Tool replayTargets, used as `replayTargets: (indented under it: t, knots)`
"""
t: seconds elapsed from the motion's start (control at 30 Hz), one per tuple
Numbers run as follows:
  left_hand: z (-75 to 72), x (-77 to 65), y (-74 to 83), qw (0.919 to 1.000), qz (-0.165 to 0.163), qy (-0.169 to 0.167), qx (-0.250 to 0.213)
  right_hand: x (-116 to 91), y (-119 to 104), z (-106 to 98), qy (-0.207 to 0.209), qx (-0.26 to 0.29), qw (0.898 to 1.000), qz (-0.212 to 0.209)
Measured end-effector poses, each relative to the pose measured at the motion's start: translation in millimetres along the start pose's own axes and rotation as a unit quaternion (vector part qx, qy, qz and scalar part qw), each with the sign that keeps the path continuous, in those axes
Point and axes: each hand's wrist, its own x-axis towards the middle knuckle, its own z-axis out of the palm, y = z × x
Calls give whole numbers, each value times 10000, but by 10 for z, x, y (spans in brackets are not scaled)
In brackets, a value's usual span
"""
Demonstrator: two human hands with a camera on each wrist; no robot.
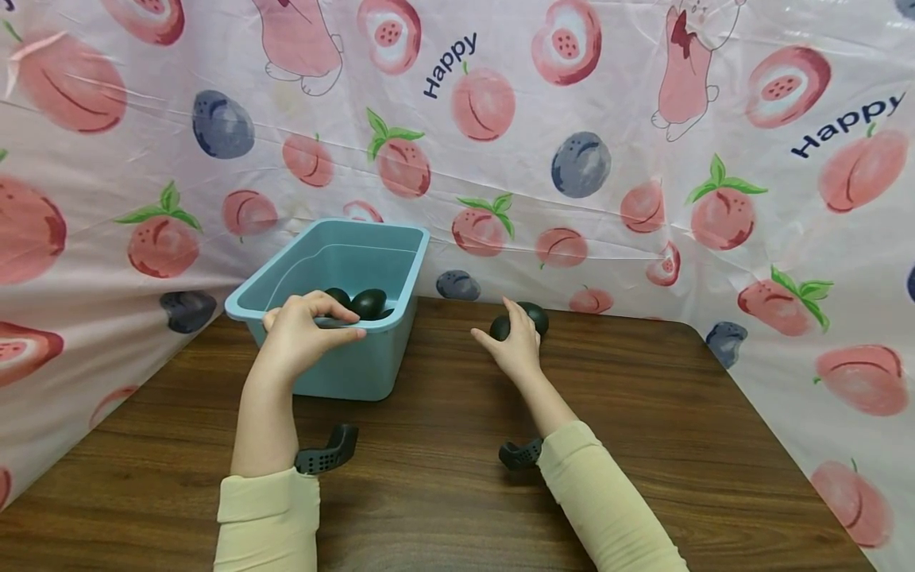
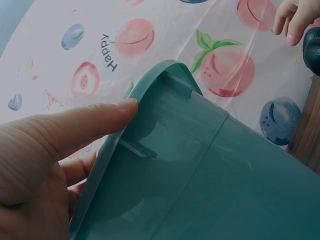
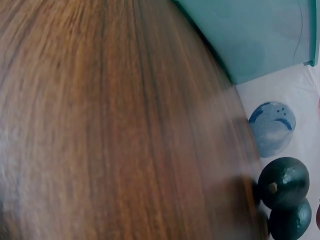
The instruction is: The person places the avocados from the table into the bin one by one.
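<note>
My left hand (image 1: 300,334) grips the near rim of a light blue plastic bin (image 1: 343,361), thumb outside and fingers over the edge. The left wrist view shows the thumb (image 2: 95,122) against the bin's lip. Inside the bin lie dark green avocados (image 1: 368,304), partly hidden by the rim and hand. Over on the right, my right hand (image 1: 518,345) reaches out with thumb and fingers spread, just in front of two avocados (image 1: 534,316) on the table. In the right wrist view these avocados (image 3: 284,183) sit side by side; the hand itself is outside that view.
The brown wood table (image 1: 457,477) extends under both arms. A fruit-print cloth (image 1: 500,183) hangs behind the table and along its sides. The bin stands near the back left, close to the cloth. Black wrist mounts (image 1: 329,451) are strapped on both arms.
</note>
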Motion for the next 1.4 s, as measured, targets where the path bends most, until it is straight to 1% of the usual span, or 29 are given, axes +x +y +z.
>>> replayTargets:
  t: [0.23,0.4,0.57,0.83,1.4]
  knots:
    - [-5,-2,-2,10000,12,8,12,-22,75,13,50,111,9998,161]
    - [-7,-3,-7,10000,19,12,3,-29,118,21,139,175,9996,153]
    - [-4,-1,-13,10000,44,36,8,-27,152,29,168,147,9994,272]
    - [5,5,-17,10000,52,36,-40,-37,197,51,168,325,9980,521]
    - [8,3,-21,10000,32,36,5,-56,255,82,117,443,9961,750]
